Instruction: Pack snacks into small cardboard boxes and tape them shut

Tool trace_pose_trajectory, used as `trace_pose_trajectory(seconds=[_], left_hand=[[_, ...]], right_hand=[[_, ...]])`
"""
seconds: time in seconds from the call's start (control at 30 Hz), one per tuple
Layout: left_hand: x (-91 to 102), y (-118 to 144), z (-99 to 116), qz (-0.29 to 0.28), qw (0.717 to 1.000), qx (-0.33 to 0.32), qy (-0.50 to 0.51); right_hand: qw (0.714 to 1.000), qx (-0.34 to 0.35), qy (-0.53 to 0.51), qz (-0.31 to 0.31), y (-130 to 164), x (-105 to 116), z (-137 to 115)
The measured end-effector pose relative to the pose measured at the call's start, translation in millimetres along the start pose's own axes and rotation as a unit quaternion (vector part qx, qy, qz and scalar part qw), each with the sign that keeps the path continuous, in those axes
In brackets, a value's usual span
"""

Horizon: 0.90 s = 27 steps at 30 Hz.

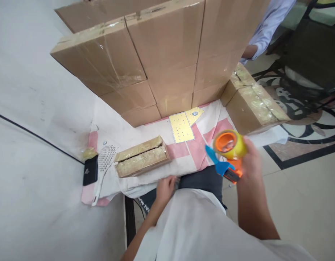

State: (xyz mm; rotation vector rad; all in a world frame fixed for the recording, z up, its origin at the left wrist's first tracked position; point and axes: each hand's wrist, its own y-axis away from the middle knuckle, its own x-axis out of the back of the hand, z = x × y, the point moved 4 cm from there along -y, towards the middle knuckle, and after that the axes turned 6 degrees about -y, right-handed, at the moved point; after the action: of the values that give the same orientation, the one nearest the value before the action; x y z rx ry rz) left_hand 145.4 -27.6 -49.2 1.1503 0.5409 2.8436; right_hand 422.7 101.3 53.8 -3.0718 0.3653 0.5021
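Tape dispenser (227, 155) at four o'clock
Our right hand (251, 159) grips it, blue end (222, 167) likely kept free; left hand (166, 189) curls, contents we cannot tell.

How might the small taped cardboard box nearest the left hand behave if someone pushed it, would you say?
The cardboard box would probably slide rather than tip, since it lies long and low. It might drag the cloth, which looks wrinkled. Its straight edges suggest stiffness.
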Motion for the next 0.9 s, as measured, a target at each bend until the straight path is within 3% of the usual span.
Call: trace_pose_trajectory(seconds=[0.07, 0.13, 0.23, 0.37, 0.5, 0.6, 0.67, 0.73, 0.8, 0.9], left_hand=[[-2.3, 6, 0, -0.047, 0.999, -0.022, 0.009], [2.9, 6, 8, -0.07, 0.995, -0.018, 0.074], [26.1, 0, 21, -0.047, 0.978, 0.015, 0.201], [61.3, 0, 31, 0.027, 0.963, 0.026, 0.268], [78.9, 8, 33, 0.07, 0.955, 0.024, 0.287], [86.5, 10, 33, 0.092, 0.952, 0.026, 0.292], [90.0, 10, 32, 0.102, 0.952, 0.03, 0.288], [90.8, 10, 31, 0.102, 0.956, 0.029, 0.275], [88.7, 11, 29, 0.1, 0.962, 0.02, 0.254], [82.8, 17, 26, 0.1, 0.97, 0.0, 0.221]], right_hand=[[0.996, 0.021, -0.052, 0.077, 4, 16, -7], [0.992, 0.043, -0.059, 0.102, 3, 15, 0], [0.998, 0.028, -0.031, 0.047, -8, -10, 33], [0.998, -0.034, -0.011, -0.056, -30, -45, 89], [0.994, -0.069, 0.029, -0.084, -43, -43, 115], [0.982, -0.038, 0.182, -0.018, -41, -13, 99], [0.949, 0.017, 0.311, 0.048, -32, 4, 73], [0.921, 0.09, 0.374, 0.06, -16, 2, 44], [0.921, 0.159, 0.353, -0.046, 3, -28, 24], [0.892, 0.204, 0.274, -0.297, 34, -98, 16]])
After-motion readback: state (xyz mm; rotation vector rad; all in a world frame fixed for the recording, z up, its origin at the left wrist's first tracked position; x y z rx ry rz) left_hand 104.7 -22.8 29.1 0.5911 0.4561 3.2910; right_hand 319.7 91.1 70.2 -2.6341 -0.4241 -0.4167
